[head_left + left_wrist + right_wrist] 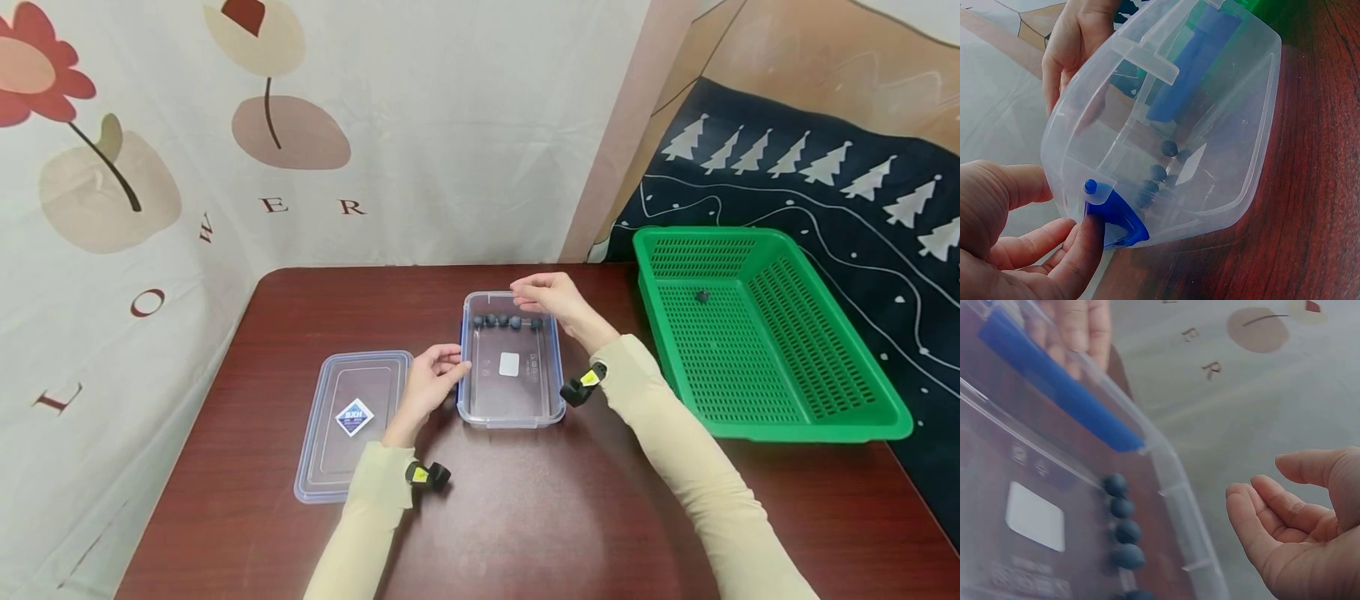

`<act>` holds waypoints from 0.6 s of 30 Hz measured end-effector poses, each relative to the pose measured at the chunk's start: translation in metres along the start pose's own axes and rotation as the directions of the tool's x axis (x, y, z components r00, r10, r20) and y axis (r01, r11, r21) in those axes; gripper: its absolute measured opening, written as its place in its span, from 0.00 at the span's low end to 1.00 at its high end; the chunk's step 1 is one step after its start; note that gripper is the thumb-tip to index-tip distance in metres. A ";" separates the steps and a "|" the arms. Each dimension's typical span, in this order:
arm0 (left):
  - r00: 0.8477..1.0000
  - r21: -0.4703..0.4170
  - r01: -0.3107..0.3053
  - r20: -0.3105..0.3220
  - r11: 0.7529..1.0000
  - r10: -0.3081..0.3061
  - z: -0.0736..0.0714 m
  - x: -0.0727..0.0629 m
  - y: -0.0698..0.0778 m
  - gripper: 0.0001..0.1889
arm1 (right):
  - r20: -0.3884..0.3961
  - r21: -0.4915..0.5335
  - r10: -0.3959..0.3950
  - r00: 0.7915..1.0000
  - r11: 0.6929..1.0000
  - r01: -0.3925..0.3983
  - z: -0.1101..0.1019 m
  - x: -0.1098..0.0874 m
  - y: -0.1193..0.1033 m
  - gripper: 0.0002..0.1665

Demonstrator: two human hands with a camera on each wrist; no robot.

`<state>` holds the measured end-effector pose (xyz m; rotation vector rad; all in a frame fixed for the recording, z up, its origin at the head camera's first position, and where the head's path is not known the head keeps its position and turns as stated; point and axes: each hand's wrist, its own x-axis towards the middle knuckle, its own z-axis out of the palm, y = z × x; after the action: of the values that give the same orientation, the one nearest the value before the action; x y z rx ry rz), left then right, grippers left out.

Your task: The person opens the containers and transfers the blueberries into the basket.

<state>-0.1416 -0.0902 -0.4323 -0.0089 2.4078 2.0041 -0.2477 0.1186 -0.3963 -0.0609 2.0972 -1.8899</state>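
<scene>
A clear plastic food container (510, 408) with blue side clasps stands on the table. Inside, along its far end, several dark blue blueberries (503, 321) lie in a row. My left hand (431, 379) holds the container's left side, its fingers at the blue clasp (1119, 219). Over the far right corner hovers my right hand (551, 300), fingers loosely bent and nothing between them in the right wrist view. The container's lid (330, 454), with a blue-and-white label, lies flat to the left, beside my left hand.
A green slotted basket (795, 429) stands at the right; one small dark round fruit (702, 296) sits in it. A pale printed cloth (450, 167) hangs behind the brown table (517, 517). Dark fabric with white trees (787, 158) lies beyond the basket.
</scene>
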 end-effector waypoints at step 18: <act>1.000 -0.020 0.012 0.004 1.000 -0.012 -0.001 0.002 -0.001 0.16 | 0.032 -0.064 0.118 0.992 0.991 -0.116 0.038 0.024 0.029 0.17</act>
<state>-0.1433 -0.0910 -0.4336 -0.0195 2.3792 2.0217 -0.2557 0.0796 -0.4322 0.0140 2.0872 -1.7438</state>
